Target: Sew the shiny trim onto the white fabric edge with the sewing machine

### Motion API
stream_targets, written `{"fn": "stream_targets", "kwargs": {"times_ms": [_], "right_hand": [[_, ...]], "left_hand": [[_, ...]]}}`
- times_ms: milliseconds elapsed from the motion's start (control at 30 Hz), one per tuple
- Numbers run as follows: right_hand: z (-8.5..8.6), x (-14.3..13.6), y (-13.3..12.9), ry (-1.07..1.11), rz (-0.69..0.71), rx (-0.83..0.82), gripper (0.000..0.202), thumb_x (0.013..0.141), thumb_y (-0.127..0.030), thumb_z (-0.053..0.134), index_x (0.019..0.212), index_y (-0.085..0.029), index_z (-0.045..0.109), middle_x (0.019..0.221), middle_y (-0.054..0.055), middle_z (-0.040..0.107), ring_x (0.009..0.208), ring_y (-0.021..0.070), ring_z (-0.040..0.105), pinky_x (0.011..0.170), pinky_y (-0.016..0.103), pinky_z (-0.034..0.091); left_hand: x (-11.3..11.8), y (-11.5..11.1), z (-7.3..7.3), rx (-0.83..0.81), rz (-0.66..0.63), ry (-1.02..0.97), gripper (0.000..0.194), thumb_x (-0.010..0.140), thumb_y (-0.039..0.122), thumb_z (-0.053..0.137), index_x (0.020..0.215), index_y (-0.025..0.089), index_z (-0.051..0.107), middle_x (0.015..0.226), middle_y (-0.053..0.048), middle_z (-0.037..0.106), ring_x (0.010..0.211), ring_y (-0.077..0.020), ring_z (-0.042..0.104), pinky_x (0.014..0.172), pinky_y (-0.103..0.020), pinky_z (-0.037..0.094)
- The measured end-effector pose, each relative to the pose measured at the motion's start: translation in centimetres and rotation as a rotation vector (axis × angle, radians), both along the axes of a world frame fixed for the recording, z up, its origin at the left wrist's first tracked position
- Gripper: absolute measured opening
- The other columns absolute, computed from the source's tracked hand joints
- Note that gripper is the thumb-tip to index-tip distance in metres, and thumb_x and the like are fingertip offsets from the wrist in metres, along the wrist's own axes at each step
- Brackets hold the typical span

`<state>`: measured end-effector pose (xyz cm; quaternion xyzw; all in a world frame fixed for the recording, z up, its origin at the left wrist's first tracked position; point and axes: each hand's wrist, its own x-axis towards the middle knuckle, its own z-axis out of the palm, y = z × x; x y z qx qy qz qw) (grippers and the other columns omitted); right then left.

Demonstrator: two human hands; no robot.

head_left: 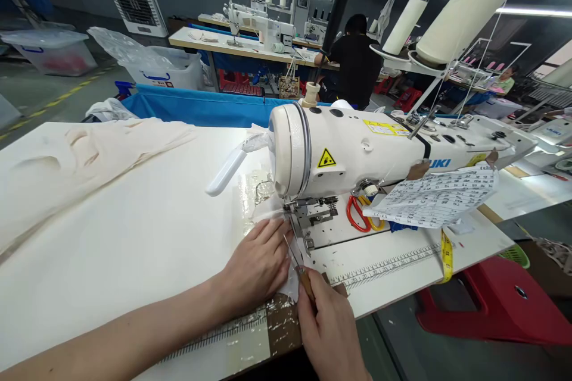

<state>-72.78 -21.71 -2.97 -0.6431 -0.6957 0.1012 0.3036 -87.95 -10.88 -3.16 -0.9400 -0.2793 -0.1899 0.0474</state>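
Observation:
My left hand (263,255) lies palm down on a piece of thin white fabric (268,209) at the sewing machine's needle area, its fingers stretched flat and close to the presser foot. My right hand (330,321) is closed round the wooden handle of an awl (305,283), whose thin metal point reaches up beside my left fingertips. The white sewing machine (339,146) stands over the work, with its head just beyond my left hand. Much of the fabric is hidden under my left hand.
Cream fabric (102,155) spreads over the table's left side. Red-handled scissors (357,214), a handwritten sheet (435,196) and a yellow tape measure (447,256) are to the right. A red stool (496,303) stands below. A person in black (355,68) sits farther back.

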Motion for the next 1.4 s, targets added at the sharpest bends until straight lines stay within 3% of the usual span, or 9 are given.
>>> {"fn": "stream_targets", "kwargs": {"times_ms": [167, 267, 433, 567, 967, 1033, 1133, 1300, 1400], "right_hand": [[-0.8, 2.1, -1.9, 0.063, 0.022, -0.065, 0.030, 0.100, -0.019, 0.038, 0.120, -0.016, 0.060, 0.095, 0.010, 0.075, 0.079, 0.0207, 0.074, 0.067, 0.026, 0.057], [-0.8, 3.4, -2.7, 0.178, -0.020, -0.122, 0.029, 0.102, -0.025, 0.039, 0.120, -0.017, 0.062, 0.099, 0.009, 0.075, 0.082, 0.0185, 0.073, 0.071, 0.023, 0.057], [-0.4, 3.9, -2.9, 0.348, -0.028, -0.172, 0.030, 0.104, -0.031, 0.041, 0.116, -0.018, 0.064, 0.083, 0.004, 0.071, 0.068, 0.0145, 0.069, 0.064, 0.018, 0.055], [-0.6, 3.7, -2.8, 0.372, -0.075, -0.167, 0.032, 0.104, -0.036, 0.041, 0.113, -0.018, 0.066, 0.068, 0.001, 0.067, 0.058, 0.0143, 0.065, 0.059, 0.019, 0.053], [-0.7, 3.1, -2.8, 0.477, -0.197, -0.172, 0.044, 0.099, -0.051, 0.048, 0.111, -0.016, 0.072, 0.063, 0.002, 0.065, 0.055, 0.0157, 0.061, 0.059, 0.020, 0.052], [-0.8, 3.1, -2.9, 0.505, -0.204, -0.168, 0.043, 0.098, -0.053, 0.051, 0.111, -0.018, 0.072, 0.074, 0.005, 0.072, 0.063, 0.0166, 0.066, 0.062, 0.020, 0.054], [-1.0, 3.0, -3.1, 0.577, -0.242, -0.152, 0.040, 0.095, -0.054, 0.056, 0.111, -0.022, 0.073, 0.101, 0.009, 0.077, 0.091, 0.0213, 0.073, 0.078, 0.021, 0.057], [-0.9, 2.3, -3.4, 0.602, -0.355, -0.144, 0.044, 0.099, -0.051, 0.051, 0.133, -0.025, 0.060, 0.129, 0.008, 0.069, 0.120, 0.0222, 0.065, 0.091, 0.022, 0.056], [-0.8, 1.9, -3.2, 0.518, -0.300, -0.086, 0.038, 0.103, -0.040, 0.047, 0.137, -0.026, 0.056, 0.134, 0.007, 0.066, 0.125, 0.0204, 0.062, 0.093, 0.023, 0.055]], "left_hand": [[0.0, 0.2, -0.4, 0.015, 0.004, 0.032, 0.044, 0.095, 0.022, 0.042, 0.130, 0.003, 0.059, 0.135, -0.018, 0.060, 0.130, -0.0317, 0.050, 0.114, -0.048, 0.036], [-0.2, 0.4, -0.3, 0.032, -0.006, 0.046, 0.045, 0.093, 0.020, 0.041, 0.131, 0.002, 0.058, 0.135, -0.019, 0.060, 0.129, -0.0323, 0.050, 0.114, -0.049, 0.034], [-0.1, -0.1, -0.2, 0.027, 0.012, 0.033, 0.043, 0.098, 0.028, 0.039, 0.128, 0.006, 0.060, 0.133, -0.016, 0.061, 0.129, -0.0300, 0.050, 0.116, -0.047, 0.031], [0.0, -0.3, -0.3, 0.021, 0.023, 0.058, 0.043, 0.099, 0.024, 0.036, 0.132, 0.005, 0.057, 0.136, -0.016, 0.060, 0.130, -0.0292, 0.049, 0.116, -0.047, 0.031], [-0.2, -0.3, -0.4, 0.008, 0.011, 0.098, 0.047, 0.100, 0.026, 0.033, 0.137, 0.003, 0.052, 0.140, -0.019, 0.056, 0.132, -0.0310, 0.049, 0.116, -0.048, 0.031], [-0.2, -0.3, -0.4, 0.010, 0.011, 0.090, 0.047, 0.100, 0.026, 0.033, 0.136, 0.003, 0.052, 0.139, -0.019, 0.056, 0.132, -0.0309, 0.049, 0.116, -0.048, 0.030], [-0.1, -0.4, -0.5, 0.022, 0.011, 0.080, 0.047, 0.100, 0.028, 0.034, 0.134, 0.003, 0.053, 0.138, -0.019, 0.057, 0.131, -0.0307, 0.049, 0.116, -0.048, 0.029], [-0.1, -0.4, -0.8, 0.035, 0.015, 0.089, 0.048, 0.100, 0.031, 0.036, 0.133, 0.003, 0.055, 0.137, -0.019, 0.058, 0.130, -0.0312, 0.051, 0.116, -0.048, 0.029], [-0.1, -0.2, -0.9, 0.039, 0.014, 0.098, 0.048, 0.100, 0.032, 0.037, 0.134, 0.002, 0.054, 0.138, -0.020, 0.058, 0.131, -0.0322, 0.050, 0.116, -0.048, 0.029]]}}
